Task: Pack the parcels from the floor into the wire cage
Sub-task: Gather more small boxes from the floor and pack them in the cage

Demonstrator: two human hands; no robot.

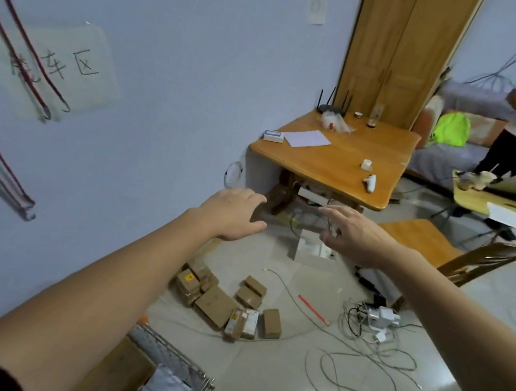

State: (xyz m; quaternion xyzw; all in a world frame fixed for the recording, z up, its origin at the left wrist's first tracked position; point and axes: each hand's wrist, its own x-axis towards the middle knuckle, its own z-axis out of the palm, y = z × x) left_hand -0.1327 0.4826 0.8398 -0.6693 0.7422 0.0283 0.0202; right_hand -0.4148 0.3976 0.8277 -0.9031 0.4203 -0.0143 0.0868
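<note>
On the tiled floor below both outstretched arms lies a cluster of brown cardboard parcels (228,305), packed close together, several touching, with a larger flat box (214,305) in the middle and small oblong ones around it. Left hand (233,213) is held out in the air, fingers extended and relaxed, holding nothing. Right hand (353,235) is likewise spread and empty, well above the parcels. Wire cage (173,362) stands at the lower edge of the view, near the cluster; a grey plastic mailer (168,387) and what appears to be a cardboard piece already sit in it, though that corner is blurred and its contents are not certain. Judged by their build, the parcels are stiff-sided, taped, and probably light, so they should take a firm grip across opposite faces without crushing; the large box likely needs both hands at its short ends. Loose cables (361,357) trail across the floor just beside the cluster, and one thin cable runs against its near edge, a snag risk on lifting.
</note>
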